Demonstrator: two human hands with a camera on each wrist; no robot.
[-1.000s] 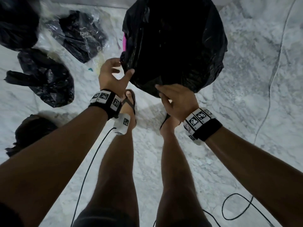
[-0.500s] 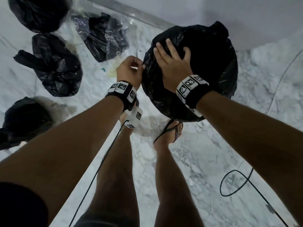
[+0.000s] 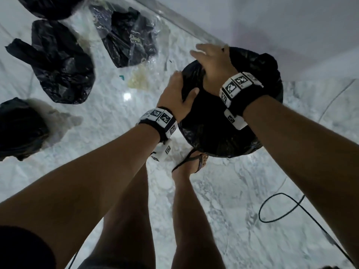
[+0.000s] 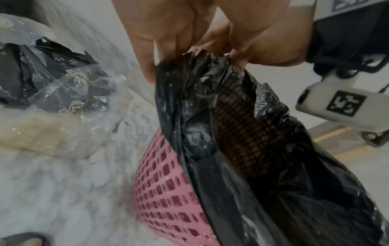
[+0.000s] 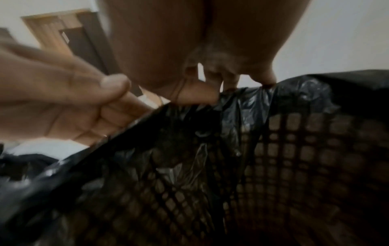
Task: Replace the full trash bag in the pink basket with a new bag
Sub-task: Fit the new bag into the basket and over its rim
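Note:
The pink mesh basket (image 4: pixel 168 191) stands on the marble floor by the wall, lined with a black bag (image 3: pixel 223 136) whose edge is folded over the rim. My left hand (image 3: pixel 177 94) grips the bag's edge at the left rim, thumb inside and fingers outside. Just beyond it, my right hand (image 3: pixel 213 65) reaches across the opening and pinches the bunched bag edge (image 5: pixel 231 103) at the far-left rim. In the right wrist view the basket's mesh wall (image 5: pixel 315 149) shows through the bag, with the left hand (image 5: pixel 63 99) alongside.
Several filled black bags (image 3: pixel 64 70) lie on the floor to the left, with a clear plastic pack of black bags (image 3: pixel 128 39) near the wall (image 3: pixel 291 26). My foot in a sandal (image 3: pixel 194 164) touches the basket. A black cable (image 3: pixel 281 206) loops at the right.
My right hand has slid from the top of the bag to the far-left rim. My left hand has gone from a pinch to a grip over the rim edge.

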